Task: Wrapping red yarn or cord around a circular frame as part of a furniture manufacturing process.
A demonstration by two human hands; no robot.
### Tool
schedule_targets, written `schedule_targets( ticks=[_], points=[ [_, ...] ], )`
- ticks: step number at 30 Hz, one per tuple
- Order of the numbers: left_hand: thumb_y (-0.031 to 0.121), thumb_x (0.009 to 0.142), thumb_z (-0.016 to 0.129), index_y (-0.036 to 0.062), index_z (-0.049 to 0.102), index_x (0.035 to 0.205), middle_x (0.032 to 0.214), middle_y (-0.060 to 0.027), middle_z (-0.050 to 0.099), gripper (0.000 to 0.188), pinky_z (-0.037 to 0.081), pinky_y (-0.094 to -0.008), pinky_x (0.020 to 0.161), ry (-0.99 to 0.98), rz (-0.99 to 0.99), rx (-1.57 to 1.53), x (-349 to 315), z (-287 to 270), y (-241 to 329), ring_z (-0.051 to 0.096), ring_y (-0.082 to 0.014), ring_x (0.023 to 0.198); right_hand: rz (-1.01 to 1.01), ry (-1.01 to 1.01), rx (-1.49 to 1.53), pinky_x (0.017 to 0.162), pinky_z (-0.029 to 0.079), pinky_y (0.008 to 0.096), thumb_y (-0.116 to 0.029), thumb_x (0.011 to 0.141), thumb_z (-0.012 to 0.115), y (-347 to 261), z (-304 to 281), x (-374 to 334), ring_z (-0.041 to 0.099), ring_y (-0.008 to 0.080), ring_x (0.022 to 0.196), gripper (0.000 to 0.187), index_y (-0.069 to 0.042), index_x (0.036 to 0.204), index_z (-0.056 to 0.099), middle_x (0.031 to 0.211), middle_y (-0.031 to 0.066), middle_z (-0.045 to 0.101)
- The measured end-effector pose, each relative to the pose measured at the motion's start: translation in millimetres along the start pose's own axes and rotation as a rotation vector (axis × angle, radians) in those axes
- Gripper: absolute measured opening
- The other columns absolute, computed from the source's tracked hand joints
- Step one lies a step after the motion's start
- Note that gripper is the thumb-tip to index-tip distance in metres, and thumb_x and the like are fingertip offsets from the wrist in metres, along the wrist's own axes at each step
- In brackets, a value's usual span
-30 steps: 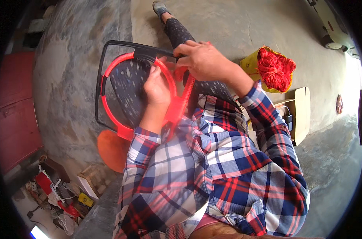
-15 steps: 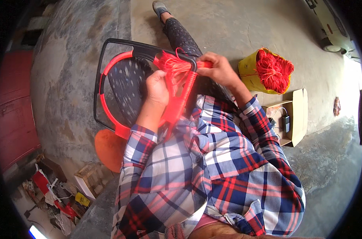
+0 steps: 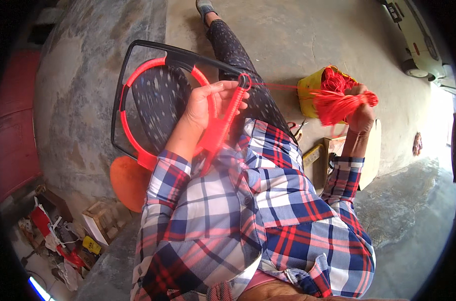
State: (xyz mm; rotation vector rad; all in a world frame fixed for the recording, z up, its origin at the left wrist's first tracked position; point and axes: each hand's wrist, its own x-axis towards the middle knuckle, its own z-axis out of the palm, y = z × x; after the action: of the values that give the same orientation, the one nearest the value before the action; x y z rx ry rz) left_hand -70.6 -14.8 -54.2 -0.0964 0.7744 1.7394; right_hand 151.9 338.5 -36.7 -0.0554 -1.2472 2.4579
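Your right hand (image 3: 361, 118), fingers closed around a bundle of red cord (image 3: 332, 106), has swung from the black frame's (image 3: 185, 58) right corner towards the yellow container (image 3: 307, 95); one strand (image 3: 279, 86) now spans between, apparently tightening that winding. Left hand (image 3: 202, 106): fingers curled around the red-wrapped bar (image 3: 232, 111), frame across your thighs (image 3: 160, 108).

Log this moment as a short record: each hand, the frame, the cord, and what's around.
Left hand: holds the black curved-bar frame partly wrapped in red cord, fingers reaching behind a wrapped bar
Right hand: closed around a loose bundle of thin red cord, out to the right
Strand: a thin red line runs from the frame's corner to the bundle
Frame position: over the dark speckled trousers
Right side: yellow container with more red cord, open cardboard box
Left side: orange rounded object
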Motion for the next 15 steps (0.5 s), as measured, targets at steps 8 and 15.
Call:
schedule_targets(
  ticks=[8, 15],
  points=[
    [0.032, 0.084, 0.050, -0.0053, 0.055, 0.120, 0.107, -0.0257, 0.063, 0.052, 0.056, -0.0412, 0.076, -0.088, -0.010, -0.064, 1.4, -0.7, -1.2, 0.066, -0.0319, 0.084, 0.319, 0.250, -0.394, 0.058, 0.048, 0.0245, -0.019, 0.093, 0.059, 84.4, 102.3, 28.8, 0.056, 0.0099, 0.063, 0.024, -0.004, 0.113, 0.058, 0.081, 0.0034, 0.060],
    [0.026, 0.088, 0.048, -0.0014, 0.048, 0.124, 0.106, -0.0263, 0.062, 0.045, 0.052, -0.0425, 0.077, -0.178, 0.026, -0.115, 3.4, 2.4, -5.3, 0.064, -0.0361, 0.086, 0.372, 0.096, -0.329, 0.051, 0.042, 0.0229, -0.004, 0.086, 0.059, 123.9, 145.3, 40.7, 0.050, 0.0081, 0.058, 0.014, -0.004, 0.099, 0.054, 0.073, -0.0001, 0.055]
  ],
)
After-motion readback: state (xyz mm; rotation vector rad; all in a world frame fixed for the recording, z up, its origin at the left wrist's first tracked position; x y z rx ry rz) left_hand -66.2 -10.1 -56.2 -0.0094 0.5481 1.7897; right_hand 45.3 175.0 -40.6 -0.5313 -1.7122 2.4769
